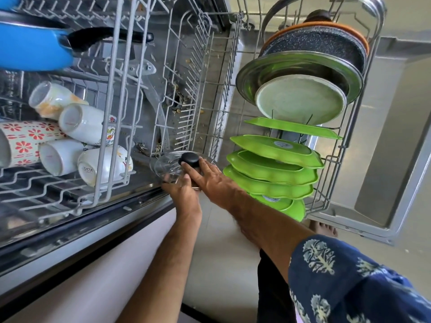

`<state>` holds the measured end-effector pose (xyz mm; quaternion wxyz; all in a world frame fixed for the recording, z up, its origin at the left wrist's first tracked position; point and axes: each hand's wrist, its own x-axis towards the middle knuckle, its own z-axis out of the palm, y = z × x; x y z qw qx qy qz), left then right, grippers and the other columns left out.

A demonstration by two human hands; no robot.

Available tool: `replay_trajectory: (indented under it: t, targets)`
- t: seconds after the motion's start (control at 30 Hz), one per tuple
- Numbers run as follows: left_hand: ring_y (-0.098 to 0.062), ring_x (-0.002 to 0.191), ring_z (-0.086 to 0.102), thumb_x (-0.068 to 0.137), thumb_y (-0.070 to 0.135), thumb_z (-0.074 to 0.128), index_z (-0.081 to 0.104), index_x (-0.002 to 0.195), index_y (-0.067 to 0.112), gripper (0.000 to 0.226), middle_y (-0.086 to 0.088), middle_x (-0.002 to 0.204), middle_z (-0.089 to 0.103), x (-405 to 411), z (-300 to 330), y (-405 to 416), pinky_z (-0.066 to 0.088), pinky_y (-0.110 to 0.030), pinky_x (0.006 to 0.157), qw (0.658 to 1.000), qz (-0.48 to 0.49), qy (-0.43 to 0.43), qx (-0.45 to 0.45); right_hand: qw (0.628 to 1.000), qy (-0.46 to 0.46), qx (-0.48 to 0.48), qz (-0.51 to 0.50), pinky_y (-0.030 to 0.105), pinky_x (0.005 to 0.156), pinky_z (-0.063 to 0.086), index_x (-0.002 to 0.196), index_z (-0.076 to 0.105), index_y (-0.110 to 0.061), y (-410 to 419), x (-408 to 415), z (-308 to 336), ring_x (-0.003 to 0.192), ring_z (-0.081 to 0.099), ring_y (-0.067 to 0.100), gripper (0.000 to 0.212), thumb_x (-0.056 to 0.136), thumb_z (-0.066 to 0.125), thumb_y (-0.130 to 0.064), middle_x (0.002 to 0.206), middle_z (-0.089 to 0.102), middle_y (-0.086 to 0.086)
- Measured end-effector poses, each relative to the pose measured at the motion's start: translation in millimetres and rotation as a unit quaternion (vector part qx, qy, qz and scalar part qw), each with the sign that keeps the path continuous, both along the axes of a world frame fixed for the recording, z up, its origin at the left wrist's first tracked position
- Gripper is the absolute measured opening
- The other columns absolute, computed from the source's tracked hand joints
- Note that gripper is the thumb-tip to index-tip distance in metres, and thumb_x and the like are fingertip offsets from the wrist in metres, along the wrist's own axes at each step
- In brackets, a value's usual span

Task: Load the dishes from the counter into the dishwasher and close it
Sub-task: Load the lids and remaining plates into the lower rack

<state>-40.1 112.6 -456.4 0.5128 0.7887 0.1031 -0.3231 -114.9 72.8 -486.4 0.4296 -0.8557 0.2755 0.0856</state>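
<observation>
Both hands hold one glass lid [166, 167] at the near edge of the lower rack [205, 94]; the left hand [184, 194] grips the lid's rim from below, and the right hand [208, 177] lies on top with its fingers [190, 170] against the black knob [189, 159]; a blue printed sleeve [345, 283] covers the right arm close to the camera; just right of the hands, bright green plates [275, 164] stand on edge in a row in the lower rack; behind them sits a pale round plate [300, 100], then a shiny steel plate [263, 73], then a dark speckled pan [319, 43] with an orange rim; the middle of the lower rack is bare wire with bits of food under it; on the left, the upper rack [112, 94] holds white cups [84, 123] lying on their sides, one with red flowers [25, 141]; farther back in that rack is a blue pan [35, 46] with a black handle [109, 37]; the dishwasher door [391, 141] lies open on the far right.
</observation>
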Motion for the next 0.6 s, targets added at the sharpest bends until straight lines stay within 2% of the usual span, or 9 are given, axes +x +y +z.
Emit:
replay_trajectory:
  t: [0.13,0.33,0.4,0.5,0.6]
  targets:
    - [-0.032,0.127,0.055,0.1,-0.007,0.042,0.025,0.141,0.01,0.048,-0.01,0.131,0.05,3,-11,7,0.045,-0.065,0.103,1.0,-0.014,-0.017,0.003,1.0,0.003,-0.028,0.003,0.042,0.124,0.014,0.157,-0.01,-0.026,1,3,-11,0.151,0.008,0.041,0.066,0.106,0.027,-0.006,0.159,0.004,0.035]
    - [-0.035,0.129,0.052,0.099,-0.004,0.044,0.018,0.144,0.009,0.053,-0.018,0.145,0.043,16,-11,8,0.044,-0.061,0.105,0.996,-0.064,-0.045,0.052,0.999,0.019,-0.022,0.012,0.041,0.119,0.025,0.157,-0.013,-0.027,-2,12,-9,0.15,0.013,0.04,0.07,0.105,0.03,-0.008,0.159,0.007,0.034]
    - [-0.036,0.129,0.053,0.1,-0.004,0.043,0.015,0.148,0.011,0.057,-0.017,0.146,0.044,11,-9,10,0.047,-0.065,0.099,0.996,-0.069,-0.047,0.044,1.0,0.004,-0.017,0.011,0.04,0.119,0.028,0.157,-0.011,-0.028,-4,7,-10,0.151,0.012,0.039,0.07,0.104,0.029,-0.007,0.16,0.008,0.032]
    - [-0.037,0.125,0.055,0.097,-0.009,0.045,0.019,0.146,0.013,0.059,-0.015,0.139,0.048,-6,-8,16,0.05,-0.066,0.094,0.998,-0.037,-0.052,0.022,0.999,-0.034,0.0,0.015,0.04,0.121,0.023,0.158,-0.005,-0.03,-4,-7,-17,0.153,0.008,0.033,0.073,0.102,0.034,-0.004,0.162,0.008,0.025]
    - [-0.031,0.116,0.06,0.096,-0.006,0.05,0.024,0.142,0.015,0.056,-0.011,0.135,0.048,-23,-10,25,0.059,-0.055,0.081,0.999,-0.003,-0.054,0.007,0.997,-0.073,0.03,0.025,0.039,0.122,0.019,0.159,0.004,-0.031,-8,-17,-24,0.153,0.008,0.031,0.072,0.102,0.036,-0.001,0.164,0.007,0.019]
